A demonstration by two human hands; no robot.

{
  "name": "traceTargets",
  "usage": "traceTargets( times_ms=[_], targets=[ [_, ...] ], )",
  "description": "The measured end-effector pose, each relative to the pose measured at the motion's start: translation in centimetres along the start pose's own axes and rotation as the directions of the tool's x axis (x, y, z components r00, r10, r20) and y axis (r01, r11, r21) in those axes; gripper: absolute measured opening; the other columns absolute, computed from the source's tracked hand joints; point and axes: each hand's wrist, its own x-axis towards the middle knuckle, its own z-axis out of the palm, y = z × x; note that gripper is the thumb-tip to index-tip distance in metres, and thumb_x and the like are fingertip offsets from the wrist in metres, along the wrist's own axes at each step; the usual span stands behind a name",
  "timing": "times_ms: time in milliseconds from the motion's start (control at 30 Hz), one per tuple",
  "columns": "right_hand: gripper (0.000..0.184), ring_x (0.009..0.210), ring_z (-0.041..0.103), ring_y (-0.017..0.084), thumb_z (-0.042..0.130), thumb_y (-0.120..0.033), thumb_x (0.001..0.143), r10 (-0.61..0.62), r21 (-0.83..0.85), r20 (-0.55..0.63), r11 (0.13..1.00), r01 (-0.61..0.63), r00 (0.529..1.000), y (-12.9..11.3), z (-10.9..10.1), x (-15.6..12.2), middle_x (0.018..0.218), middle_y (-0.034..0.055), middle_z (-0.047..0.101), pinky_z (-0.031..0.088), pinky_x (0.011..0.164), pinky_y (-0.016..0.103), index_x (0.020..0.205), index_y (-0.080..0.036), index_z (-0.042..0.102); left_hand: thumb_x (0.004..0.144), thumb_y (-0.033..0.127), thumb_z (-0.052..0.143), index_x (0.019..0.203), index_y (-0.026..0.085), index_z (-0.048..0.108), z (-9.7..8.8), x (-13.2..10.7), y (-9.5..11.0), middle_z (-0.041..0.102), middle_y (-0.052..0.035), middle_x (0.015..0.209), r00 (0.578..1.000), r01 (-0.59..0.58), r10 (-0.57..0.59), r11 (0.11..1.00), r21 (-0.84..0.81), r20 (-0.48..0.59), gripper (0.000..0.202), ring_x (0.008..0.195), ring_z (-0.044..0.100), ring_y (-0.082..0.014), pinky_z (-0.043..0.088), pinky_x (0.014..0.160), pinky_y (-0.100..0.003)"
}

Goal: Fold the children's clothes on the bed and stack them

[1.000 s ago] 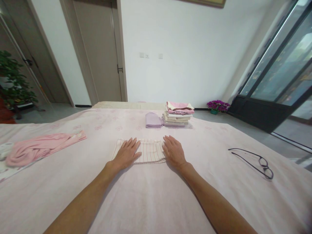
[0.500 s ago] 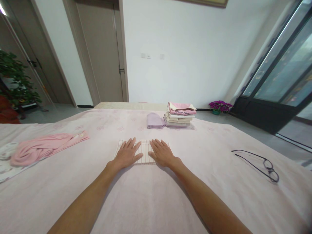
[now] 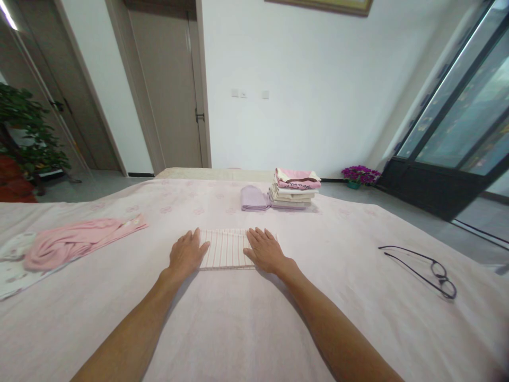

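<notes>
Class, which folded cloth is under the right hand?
The striped cloth: the right hand lies on it, while the purple cloth and the stack of clothes lie farther back, untouched.

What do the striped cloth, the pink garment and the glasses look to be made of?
Striped cloth: matte fabric, perhaps cotton; no sheen, thin folded layers.

Pink garment: soft, matte fabric, possibly knit, judging by its rounded, bunched folds.

Glasses: slim, dark frame, plastic or metal; too small here to tell.

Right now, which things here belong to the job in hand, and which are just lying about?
Job:
striped cloth, touched by left hand and right hand
likely also folded clothes stack, folded lavender cloth, pink garment

Apparently lying about:
dark-framed eyeglasses
potted purple flowers
</notes>
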Motion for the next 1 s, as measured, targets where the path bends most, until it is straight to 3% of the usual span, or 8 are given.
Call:
traceTargets(
  times_ms=[100, 367, 500, 600, 767, 867, 933, 1000],
  targets=[
    [0.062, 0.148, 0.022, 0.029, 0.035, -0.048, 0.1, -0.01, -0.004, -0.032, 1.0, 0.01, 0.999, -1.2, -0.6, 0.1, 0.157, 0.0144, 0.033, 0.011, 0.12, 0.049, 0.149, -0.01, 0.039, 0.094, 0.048, 0.034, 0.138, 0.012, 0.049, -0.9, 0.0, -0.4, 0.061, -0.0212, 0.127, 0.997, 0.073, -0.073, 0.997, -0.024, -0.025, 0.059, 0.117, 0.057, -0.0352, 0.043, 0.093, -0.042],
    [0.066, 0.148, 0.021, 0.027, 0.029, -0.051, 0.101, -0.138, 0.116, 0.005, 0.984, 0.136, 0.99, -5.1, -0.7, 1.9, 0.159, 0.0147, 0.028, 0.015, 0.12, 0.047, 0.152, -0.009, 0.032, 0.077, 0.059, 0.059, 0.132, 0.015, 0.054, -1.4, 1.2, -2.5, 0.064, -0.0213, 0.127, 0.964, 0.252, -0.206, 0.914, -0.32, 0.169, 0.071, 0.115, 0.06, -0.0389, 0.044, 0.087, -0.041],
    [0.069, 0.149, 0.017, 0.028, 0.028, -0.052, 0.101, -0.109, 0.18, 0.04, 0.978, 0.101, 0.993, -5.4, 0.6, 2.3, 0.161, 0.0154, 0.021, 0.013, 0.121, 0.047, 0.153, -0.007, 0.03, 0.064, 0.044, 0.073, 0.108, 0.014, 0.067, -1.2, 1.6, -3.1, 0.07, -0.0185, 0.118, 0.963, 0.263, -0.161, 0.733, -0.628, 0.216, 0.053, 0.11, 0.063, -0.0378, 0.046, 0.085, -0.038],
    [0.069, 0.149, 0.017, 0.028, 0.03, -0.052, 0.1, -0.105, 0.194, 0.024, 0.976, 0.099, 0.994, -5.2, 1.2, 2.3, 0.161, 0.0158, 0.021, 0.011, 0.121, 0.047, 0.153, -0.008, 0.029, 0.068, 0.046, 0.067, 0.098, 0.012, 0.069, -1.6, 1.4, -2.7, 0.075, -0.0139, 0.1, 0.962, 0.243, -0.052, 0.612, -0.752, 0.269, 0.045, 0.094, 0.069, -0.0303, 0.05, 0.073, -0.032],
    [0.054, 0.146, 0.026, 0.025, 0.039, -0.043, 0.099, -0.082, 0.297, -0.099, 0.949, 0.108, 0.992, -5.2, 0.7, 2.1, 0.155, 0.014, 0.037, 0.017, 0.12, 0.046, 0.144, -0.014, 0.047, 0.066, 0.045, 0.07, 0.102, 0.009, 0.067, -3.7, 0.5, -1.0, 0.075, -0.0108, 0.086, 0.945, 0.3, 0.063, 0.229, -0.926, 0.322, 0.051, 0.074, 0.068, -0.022, 0.048, 0.063, -0.028],
    [0.043, 0.133, 0.045, 0.024, 0.037, -0.041, 0.1, 0.056, 0.627, -0.162, 0.777, 0.059, 0.985, -5.5, -0.2, 2.3, 0.14, 0.0126, 0.056, 0.031, 0.115, 0.043, 0.128, -0.02, 0.062, 0.066, 0.042, 0.073, 0.106, 0.01, 0.066, -5.0, 0.0, 0.9, 0.074, -0.0074, 0.084, 0.955, 0.287, 0.025, 0.175, -0.942, 0.296, 0.051, 0.069, 0.066, -0.0183, 0.047, 0.06, -0.025],
    [0.048, 0.116, 0.059, 0.023, 0.032, -0.049, 0.1, 0.137, 0.833, -0.074, 0.554, -0.014, 0.988, -5.8, -1.1, 2.5, 0.129, 0.0126, 0.063, 0.046, 0.101, 0.039, 0.126, -0.021, 0.061, 0.068, 0.042, 0.073, 0.11, 0.011, 0.065, -5.8, -0.4, 2.5, 0.073, -0.0059, 0.084, 0.964, 0.259, 0.022, 0.157, -0.953, 0.266, 0.053, 0.067, 0.066, -0.017, 0.048, 0.059, -0.024],
    [0.056, 0.097, 0.067, 0.02, 0.026, -0.056, 0.1, 0.117, 0.943, 0.052, 0.321, -0.088, 0.992, -5.9, -2.0, 2.7, 0.121, 0.0124, 0.066, 0.054, 0.081, 0.034, 0.129, -0.019, 0.057, 0.071, 0.042, 0.073, 0.116, 0.012, 0.062, -6.3, -0.8, 4.2, 0.072, -0.0055, 0.085, 0.966, 0.245, 0.056, 0.121, -0.962, 0.253, 0.055, 0.067, 0.066, -0.0162, 0.05, 0.059, -0.025]
  ],
)
